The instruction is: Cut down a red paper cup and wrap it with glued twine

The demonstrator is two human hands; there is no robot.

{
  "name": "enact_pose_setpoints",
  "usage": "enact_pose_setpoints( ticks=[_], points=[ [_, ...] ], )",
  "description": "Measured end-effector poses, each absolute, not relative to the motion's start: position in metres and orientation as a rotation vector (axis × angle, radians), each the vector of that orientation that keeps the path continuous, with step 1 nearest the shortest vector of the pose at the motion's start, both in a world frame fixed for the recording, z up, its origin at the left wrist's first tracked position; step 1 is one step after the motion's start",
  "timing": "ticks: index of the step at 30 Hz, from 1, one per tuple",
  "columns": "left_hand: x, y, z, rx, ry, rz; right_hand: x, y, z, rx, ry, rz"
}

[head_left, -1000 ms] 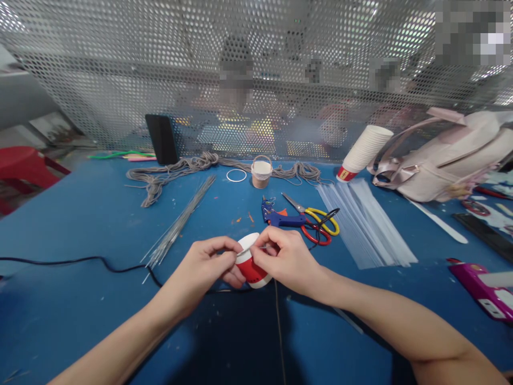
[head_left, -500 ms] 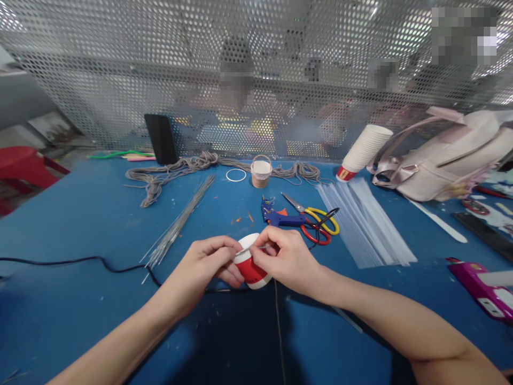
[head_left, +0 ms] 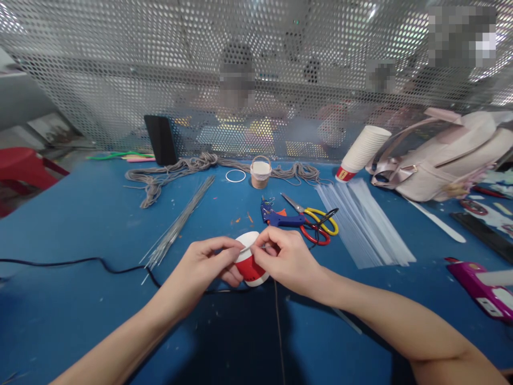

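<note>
A small red and white paper cup [head_left: 249, 264] lies on its side between both hands, low over the blue table [head_left: 80, 214]. My left hand [head_left: 204, 266] grips its left side. My right hand [head_left: 285, 256] pinches a thin metal wire [head_left: 249, 247] against the cup's rim from the right. The wire's far end is hidden under my fingers.
Behind the hands lie a blue glue gun [head_left: 280, 216], yellow and red scissors [head_left: 316, 223], a wire bundle [head_left: 178, 223], clear strips [head_left: 360, 219], grey cord [head_left: 176, 170], a small cord-wrapped cup [head_left: 261, 174], stacked paper cups [head_left: 363, 151], a pink bag [head_left: 444, 160]. A black cable [head_left: 80, 262] crosses left. People sit behind the mesh screen [head_left: 120, 80].
My left fingers have shifted slightly along the wire at the cup's rim. The cup and my right hand stay nearly in place.
</note>
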State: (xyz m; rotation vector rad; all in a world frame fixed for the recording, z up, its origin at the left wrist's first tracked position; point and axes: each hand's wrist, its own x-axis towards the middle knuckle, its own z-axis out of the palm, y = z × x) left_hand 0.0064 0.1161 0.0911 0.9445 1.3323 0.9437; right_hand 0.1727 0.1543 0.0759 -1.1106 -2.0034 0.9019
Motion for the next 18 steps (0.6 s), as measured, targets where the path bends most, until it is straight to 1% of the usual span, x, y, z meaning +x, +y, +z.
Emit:
enact_pose_setpoints(
  ticks=[18],
  points=[
    [0.0024, 0.1153, 0.0885, 0.99, 1.311, 0.951, 0.1764, 0.158, 0.077, -1.03, -1.979, 0.909]
  ],
)
